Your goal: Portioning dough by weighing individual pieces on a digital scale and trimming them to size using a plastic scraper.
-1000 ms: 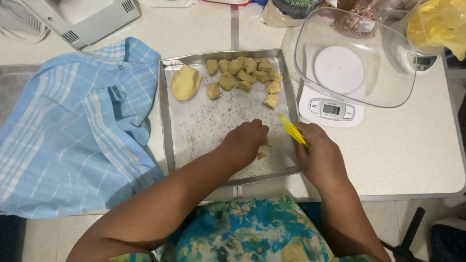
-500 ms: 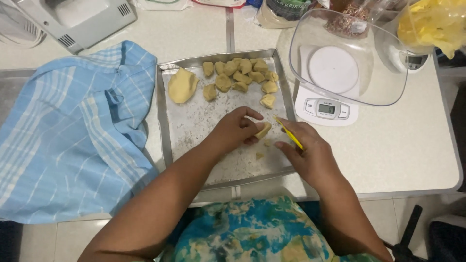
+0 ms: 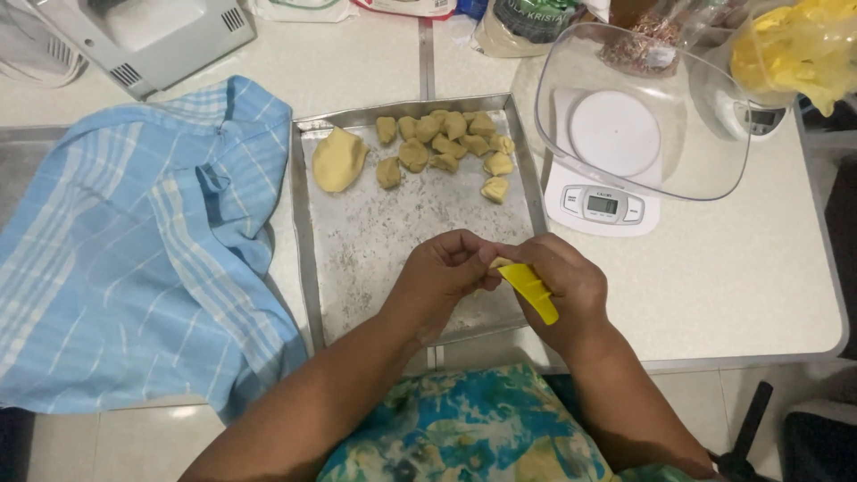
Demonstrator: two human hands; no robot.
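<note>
A floured metal baking tray (image 3: 357, 241) lies in front of me. At its far edge sit several small dough pieces (image 3: 446, 143) and one larger dough lump (image 3: 337, 159). My right hand (image 3: 562, 290) grips a yellow plastic scraper (image 3: 529, 290) over the tray's near right corner. My left hand (image 3: 442, 277) meets it there, fingers pinched at the scraper's upper end, where a small bit of dough seems held; the fingers hide most of it.
A blue checked cloth (image 3: 134, 241) lies bunched left of the tray. To the right a clear bowl (image 3: 643, 116) stands on a white kitchen scale (image 3: 603, 205). A grey appliance (image 3: 152, 36), bags and a yellow bag (image 3: 794, 54) line the back.
Both hands have lifted off the tray and come together near its front right corner. The left fingers now pinch at the scraper's tip instead of pressing on the tray.
</note>
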